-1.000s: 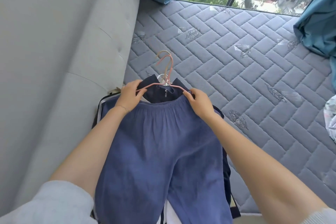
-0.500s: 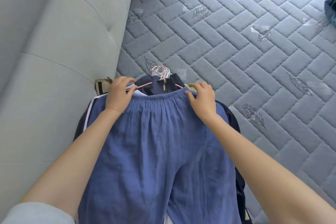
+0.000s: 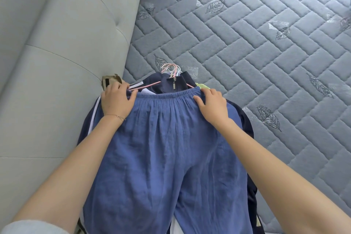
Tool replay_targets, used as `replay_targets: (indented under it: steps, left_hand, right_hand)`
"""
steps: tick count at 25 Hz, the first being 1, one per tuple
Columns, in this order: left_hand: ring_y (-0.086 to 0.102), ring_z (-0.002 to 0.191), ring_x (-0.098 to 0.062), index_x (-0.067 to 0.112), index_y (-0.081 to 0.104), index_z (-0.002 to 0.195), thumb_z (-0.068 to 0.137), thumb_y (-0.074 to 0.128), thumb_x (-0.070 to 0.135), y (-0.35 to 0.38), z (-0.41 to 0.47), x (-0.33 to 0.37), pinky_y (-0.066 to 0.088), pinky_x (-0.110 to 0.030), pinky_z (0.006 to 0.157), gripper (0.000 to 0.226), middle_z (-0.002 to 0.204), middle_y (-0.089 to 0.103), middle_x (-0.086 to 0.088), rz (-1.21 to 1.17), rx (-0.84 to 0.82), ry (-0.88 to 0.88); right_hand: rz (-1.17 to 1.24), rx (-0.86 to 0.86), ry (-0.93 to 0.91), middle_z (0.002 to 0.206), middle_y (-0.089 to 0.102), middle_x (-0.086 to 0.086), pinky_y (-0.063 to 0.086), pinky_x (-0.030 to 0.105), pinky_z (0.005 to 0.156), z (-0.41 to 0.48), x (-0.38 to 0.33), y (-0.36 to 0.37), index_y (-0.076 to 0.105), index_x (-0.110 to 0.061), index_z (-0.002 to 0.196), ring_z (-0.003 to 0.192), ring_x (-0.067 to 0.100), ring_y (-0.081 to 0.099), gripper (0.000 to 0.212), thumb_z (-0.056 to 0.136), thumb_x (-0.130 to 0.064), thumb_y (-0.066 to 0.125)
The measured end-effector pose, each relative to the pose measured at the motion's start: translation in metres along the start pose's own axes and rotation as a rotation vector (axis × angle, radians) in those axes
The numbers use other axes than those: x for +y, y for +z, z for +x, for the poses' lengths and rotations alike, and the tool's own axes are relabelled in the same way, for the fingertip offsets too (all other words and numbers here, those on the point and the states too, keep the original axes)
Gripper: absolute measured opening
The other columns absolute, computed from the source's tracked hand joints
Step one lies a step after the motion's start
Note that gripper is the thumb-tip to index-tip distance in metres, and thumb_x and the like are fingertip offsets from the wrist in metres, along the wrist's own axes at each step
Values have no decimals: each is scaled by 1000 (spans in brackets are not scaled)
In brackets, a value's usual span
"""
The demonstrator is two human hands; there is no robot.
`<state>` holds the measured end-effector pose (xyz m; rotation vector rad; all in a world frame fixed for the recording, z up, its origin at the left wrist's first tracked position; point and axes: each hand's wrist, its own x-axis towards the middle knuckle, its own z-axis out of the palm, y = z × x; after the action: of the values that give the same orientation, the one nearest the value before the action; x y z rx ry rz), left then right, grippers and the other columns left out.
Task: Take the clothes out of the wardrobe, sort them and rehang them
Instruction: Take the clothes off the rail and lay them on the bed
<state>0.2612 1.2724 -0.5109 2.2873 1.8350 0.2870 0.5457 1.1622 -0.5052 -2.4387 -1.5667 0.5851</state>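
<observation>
Covering the right of the view, a quilted grey mattress [image 3: 247, 34] meets a padded grey headboard [image 3: 66, 43] on the left. Blue trousers [image 3: 161, 148] lie spread over a navy jacket [image 3: 244, 119] on the mattress, close against the headboard. The left hand [image 3: 115, 100] curls round the left end of the trousers' waistband and the right hand [image 3: 213, 105] grips the right end. A bunch of hangers [image 3: 171, 71] sticks out beyond the jacket's collar. A thin bracelet [image 3: 115, 115] circles the left wrist.

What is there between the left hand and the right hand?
In the head view, the gathered waistband of the blue trousers spans from the left hand to the right hand.
</observation>
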Motion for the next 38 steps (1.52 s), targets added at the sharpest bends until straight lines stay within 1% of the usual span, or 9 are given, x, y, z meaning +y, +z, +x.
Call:
replay_targets:
  steps: [4,7,10,14,20,23,26,30,38]
  left_hand:
    - [53,96,-39,7,59,94,89,62,42,-7,-8,-4,40,-45,80,36,97,62,-17,24,-20,-95]
    - [54,88,-39,7,60,87,90,62,39,-17,-14,-7,39,-42,75,32,90,61,-17,-90,-7,-79]
    - [56,80,-33,10,63,86,91,63,36,-41,-28,-9,42,-38,69,27,83,64,-11,-219,4,-3]
    - [60,85,-29,13,68,92,91,65,30,-96,-65,-2,48,-38,73,17,90,69,-6,-345,-8,38]
    - [62,80,-25,22,70,89,89,67,36,-194,-150,9,50,-36,69,14,86,71,0,-334,65,-24]
    - [62,79,-21,27,69,87,88,67,39,-244,-185,11,52,-35,69,12,84,70,5,-349,68,-32]
    - [63,83,-20,31,68,87,89,66,39,-293,-217,17,53,-38,74,9,87,70,8,-342,57,28]
    - [61,82,-17,33,67,85,89,66,36,-333,-266,18,46,-31,72,5,86,69,11,-367,42,123]
    - [59,78,-11,36,66,81,89,66,39,-378,-370,22,41,-25,65,8,81,68,14,-398,60,262]
  right_hand:
    - [38,38,17,107,61,7,42,41,84,-7,0,-4,60,-10,107,102,29,52,36,96,-44,51]
    - [229,43,52,81,64,2,43,37,67,-18,-3,-12,61,-11,84,80,23,57,34,93,-44,56]
    - [437,24,26,71,62,2,43,33,66,-35,-7,-33,64,-14,78,71,19,55,34,91,-45,59]
    - [630,-7,-42,63,52,0,33,19,58,-77,-25,-81,65,-9,72,61,8,42,33,92,-35,62]
    - [694,-27,-88,74,64,13,37,21,62,-165,-56,-147,69,-8,74,65,6,48,29,91,-31,64]
    - [718,-18,-99,68,56,16,34,25,59,-213,-69,-176,62,-1,70,62,7,43,37,91,-31,64]
    - [749,8,-90,63,55,11,33,22,57,-267,-83,-200,62,1,70,59,4,42,37,91,-29,64]
    - [730,42,-109,72,58,20,34,27,60,-333,-94,-214,62,1,71,63,7,43,39,91,-32,63]
    - [710,141,-60,76,66,8,40,21,62,-492,-97,-239,70,-14,76,66,11,53,28,91,-37,63]
